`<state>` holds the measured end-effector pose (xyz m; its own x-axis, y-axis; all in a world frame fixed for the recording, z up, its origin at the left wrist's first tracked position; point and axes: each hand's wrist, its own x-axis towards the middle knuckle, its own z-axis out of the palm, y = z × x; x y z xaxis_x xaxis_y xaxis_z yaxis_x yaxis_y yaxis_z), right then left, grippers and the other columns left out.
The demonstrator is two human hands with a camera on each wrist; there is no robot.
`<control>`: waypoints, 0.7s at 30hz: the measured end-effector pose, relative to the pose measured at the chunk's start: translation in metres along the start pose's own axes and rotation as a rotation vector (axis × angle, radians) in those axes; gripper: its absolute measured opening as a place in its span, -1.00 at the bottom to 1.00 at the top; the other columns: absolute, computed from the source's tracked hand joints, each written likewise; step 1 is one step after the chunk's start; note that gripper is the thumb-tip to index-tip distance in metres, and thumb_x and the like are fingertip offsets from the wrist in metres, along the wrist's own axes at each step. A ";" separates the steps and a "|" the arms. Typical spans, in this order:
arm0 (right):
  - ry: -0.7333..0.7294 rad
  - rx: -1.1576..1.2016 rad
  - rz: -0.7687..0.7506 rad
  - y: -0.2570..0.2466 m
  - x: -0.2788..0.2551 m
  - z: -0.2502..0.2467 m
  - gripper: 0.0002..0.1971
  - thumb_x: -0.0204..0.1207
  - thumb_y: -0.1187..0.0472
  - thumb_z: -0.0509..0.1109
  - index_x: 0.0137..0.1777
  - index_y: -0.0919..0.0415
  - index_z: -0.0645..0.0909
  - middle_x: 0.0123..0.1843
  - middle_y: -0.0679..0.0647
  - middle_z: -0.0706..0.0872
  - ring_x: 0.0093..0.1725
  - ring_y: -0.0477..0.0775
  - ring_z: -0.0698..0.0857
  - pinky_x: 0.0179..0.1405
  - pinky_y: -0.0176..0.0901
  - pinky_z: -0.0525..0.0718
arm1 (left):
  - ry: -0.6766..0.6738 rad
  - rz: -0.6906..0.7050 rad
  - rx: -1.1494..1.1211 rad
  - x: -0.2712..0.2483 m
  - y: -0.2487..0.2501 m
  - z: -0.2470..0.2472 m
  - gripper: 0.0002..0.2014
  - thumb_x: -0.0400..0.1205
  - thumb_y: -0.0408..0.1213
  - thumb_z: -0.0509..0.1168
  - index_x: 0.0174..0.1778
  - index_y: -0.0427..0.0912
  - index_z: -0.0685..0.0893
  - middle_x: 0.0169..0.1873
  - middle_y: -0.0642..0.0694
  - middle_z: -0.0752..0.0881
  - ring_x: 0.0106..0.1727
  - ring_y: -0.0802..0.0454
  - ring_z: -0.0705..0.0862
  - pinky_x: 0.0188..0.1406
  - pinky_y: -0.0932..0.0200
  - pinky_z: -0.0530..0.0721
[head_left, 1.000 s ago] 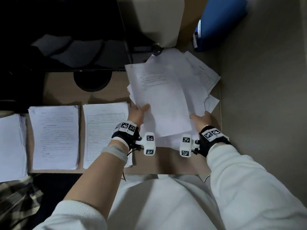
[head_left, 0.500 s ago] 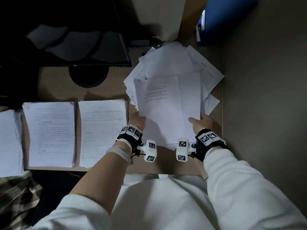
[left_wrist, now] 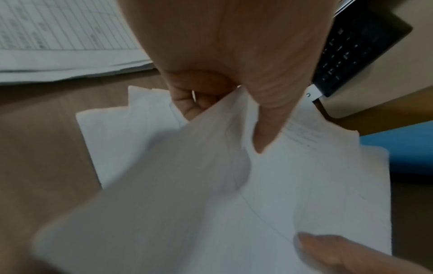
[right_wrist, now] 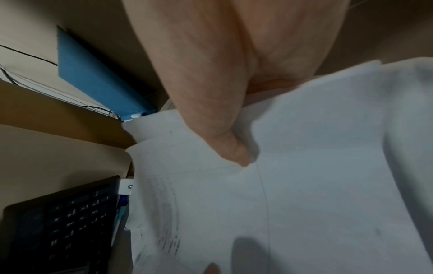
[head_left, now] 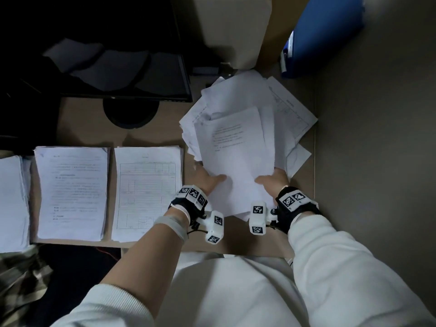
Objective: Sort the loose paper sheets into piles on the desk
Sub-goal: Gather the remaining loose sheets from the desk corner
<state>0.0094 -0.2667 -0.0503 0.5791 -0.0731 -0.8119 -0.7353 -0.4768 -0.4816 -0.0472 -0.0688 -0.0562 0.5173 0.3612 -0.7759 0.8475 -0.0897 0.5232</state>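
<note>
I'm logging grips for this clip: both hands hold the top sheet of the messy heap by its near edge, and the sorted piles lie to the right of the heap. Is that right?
Not quite: the sorted piles lie to the left of the messy heap, as the head view shows. The rest holds: the left hand and right hand hold the top sheet by its near edge.

The sheets (head_left: 238,161) are white with faint grey print, and the pile (head_left: 147,192) beside them shows a ruled grid. The desk (head_left: 151,135) is tan, the folder (head_left: 325,31) blue, the keyboard (right_wrist: 61,228) black (pale key marks), the sleeves (head_left: 342,267) white, and the wristbands (head_left: 192,195) carry black-and-white squares.
</note>
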 end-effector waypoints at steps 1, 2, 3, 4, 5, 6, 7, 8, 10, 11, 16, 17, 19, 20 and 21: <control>0.014 0.006 0.000 -0.001 -0.001 -0.002 -0.79 0.46 0.46 0.46 0.07 0.27 0.70 0.04 0.18 0.78 0.14 0.30 0.76 0.21 0.11 0.73 | -0.021 -0.017 -0.050 0.000 0.002 -0.002 -0.28 0.49 -0.25 0.57 0.49 -0.30 0.38 0.27 -0.12 0.59 0.22 -0.07 0.60 0.32 -0.01 0.60; 0.026 0.007 0.005 -0.004 -0.003 -0.004 -0.79 0.46 0.47 0.42 0.05 0.26 0.70 0.03 0.17 0.78 0.11 0.28 0.75 0.18 0.09 0.73 | -0.052 -0.032 -0.081 -0.001 0.003 -0.003 -0.36 0.48 -0.21 0.57 0.44 -0.25 0.50 0.27 -0.13 0.67 0.19 -0.09 0.65 0.30 -0.01 0.62; 0.038 0.003 0.002 -0.007 -0.002 -0.007 -0.77 0.46 0.47 0.41 0.08 0.27 0.70 0.03 0.15 0.77 0.08 0.24 0.75 0.14 0.04 0.72 | -0.083 -0.042 -0.093 -0.001 0.007 -0.003 -0.43 0.48 -0.17 0.57 0.38 -0.23 0.59 0.26 -0.15 0.72 0.16 -0.12 0.70 0.30 -0.03 0.65; 0.055 -0.003 -0.010 -0.011 -0.001 -0.010 -0.74 0.45 0.47 0.40 0.12 0.29 0.70 0.02 0.13 0.76 0.05 0.21 0.73 0.08 -0.03 0.70 | -0.104 -0.044 -0.079 0.000 0.012 -0.004 -0.46 0.48 -0.12 0.56 0.35 -0.22 0.63 0.25 -0.17 0.74 0.16 -0.15 0.73 0.29 -0.05 0.66; 0.073 0.000 -0.018 -0.016 0.003 -0.013 -0.69 0.44 0.46 0.41 0.19 0.30 0.68 0.01 0.11 0.75 0.05 0.20 0.73 0.05 -0.06 0.68 | -0.109 -0.034 -0.042 0.003 0.017 -0.003 -0.47 0.51 -0.10 0.54 0.35 -0.25 0.63 0.25 -0.16 0.74 0.17 -0.18 0.73 0.26 -0.03 0.67; 0.092 0.010 -0.030 -0.022 0.007 -0.015 -0.60 0.40 0.42 0.43 0.27 0.28 0.63 0.03 0.11 0.74 0.07 0.21 0.74 0.07 -0.05 0.70 | -0.098 -0.009 0.018 0.005 0.025 -0.004 -0.50 0.55 -0.10 0.49 0.35 -0.28 0.63 0.23 -0.13 0.73 0.19 -0.19 0.72 0.21 0.02 0.66; 0.102 0.013 -0.025 -0.028 0.014 -0.017 -0.46 0.34 0.33 0.47 0.37 0.25 0.56 0.10 0.12 0.73 0.12 0.23 0.73 0.12 0.01 0.72 | -0.064 0.014 0.085 0.008 0.033 -0.002 -0.52 0.58 -0.11 0.45 0.34 -0.30 0.63 0.20 -0.12 0.72 0.22 -0.21 0.71 0.17 0.06 0.64; 0.110 -0.006 -0.012 -0.031 0.021 -0.019 -0.31 0.27 0.22 0.51 0.47 0.19 0.47 0.21 0.15 0.71 0.18 0.26 0.72 0.18 0.08 0.73 | -0.008 0.043 0.151 0.013 0.039 0.002 -0.53 0.58 -0.10 0.43 0.33 -0.31 0.65 0.22 -0.17 0.71 0.25 -0.25 0.69 0.17 0.05 0.64; 0.115 -0.106 0.038 -0.032 0.033 -0.023 -0.08 0.26 0.03 0.59 0.63 0.10 0.29 0.45 0.21 0.56 0.34 0.29 0.62 0.30 0.13 0.66 | 0.074 0.084 0.249 0.019 0.047 0.012 -0.46 0.46 -0.02 0.46 0.28 -0.29 0.69 0.29 -0.24 0.66 0.30 -0.29 0.64 0.29 -0.10 0.65; 0.100 -0.118 0.070 -0.028 0.040 -0.023 0.00 0.27 -0.01 0.63 0.68 0.08 0.20 0.54 0.22 0.46 0.42 0.30 0.56 0.37 0.14 0.61 | 0.076 0.087 0.263 0.023 0.048 0.018 -0.40 0.39 0.03 0.50 0.26 -0.30 0.70 0.27 -0.24 0.67 0.28 -0.26 0.65 0.31 -0.11 0.65; 0.074 0.030 0.115 -0.020 0.041 -0.021 0.10 0.20 0.02 0.73 0.68 0.22 0.22 0.54 0.15 0.52 0.43 0.20 0.59 0.41 -0.05 0.56 | -0.058 0.073 0.141 0.019 0.055 0.037 -0.43 0.47 -0.16 0.58 0.35 -0.31 0.63 0.23 -0.22 0.74 0.24 -0.17 0.71 0.27 -0.03 0.67; 0.073 0.007 0.133 -0.017 0.037 -0.024 -0.06 0.36 0.08 0.67 0.67 0.27 0.27 0.54 0.14 0.53 0.44 0.19 0.58 0.39 -0.10 0.54 | -0.083 0.063 0.156 0.017 0.053 0.040 -0.45 0.49 -0.22 0.56 0.37 -0.33 0.61 0.26 -0.26 0.73 0.27 -0.22 0.69 0.26 -0.03 0.66; 0.125 -0.080 0.207 -0.003 0.028 -0.033 -0.25 0.51 -0.02 0.56 0.61 0.27 0.39 0.51 0.14 0.57 0.42 0.23 0.61 0.41 -0.03 0.55 | -0.139 0.033 0.213 0.012 0.045 0.047 -0.51 0.52 -0.33 0.51 0.36 -0.36 0.60 0.25 -0.30 0.72 0.28 -0.26 0.68 0.23 0.00 0.66; 0.158 -0.128 0.243 0.007 0.026 -0.038 -0.27 0.48 -0.11 0.54 0.56 0.23 0.47 0.47 0.13 0.62 0.37 0.25 0.65 0.39 0.04 0.60 | -0.169 0.017 0.223 0.009 0.041 0.049 -0.55 0.53 -0.36 0.50 0.33 -0.36 0.62 0.22 -0.31 0.74 0.26 -0.26 0.69 0.20 0.01 0.66; 0.173 -0.151 0.269 0.015 0.025 -0.042 -0.29 0.45 -0.17 0.55 0.50 0.21 0.55 0.40 0.12 0.68 0.29 0.25 0.70 0.34 0.07 0.64 | -0.197 0.010 0.223 0.006 0.039 0.051 -0.57 0.52 -0.38 0.51 0.29 -0.36 0.64 0.19 -0.31 0.75 0.25 -0.26 0.71 0.20 0.01 0.68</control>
<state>0.0275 -0.3124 -0.0639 0.4324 -0.3545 -0.8291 -0.8167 -0.5437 -0.1934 -0.0046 -0.1170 -0.0586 0.5204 0.1737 -0.8361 0.8362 -0.3021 0.4577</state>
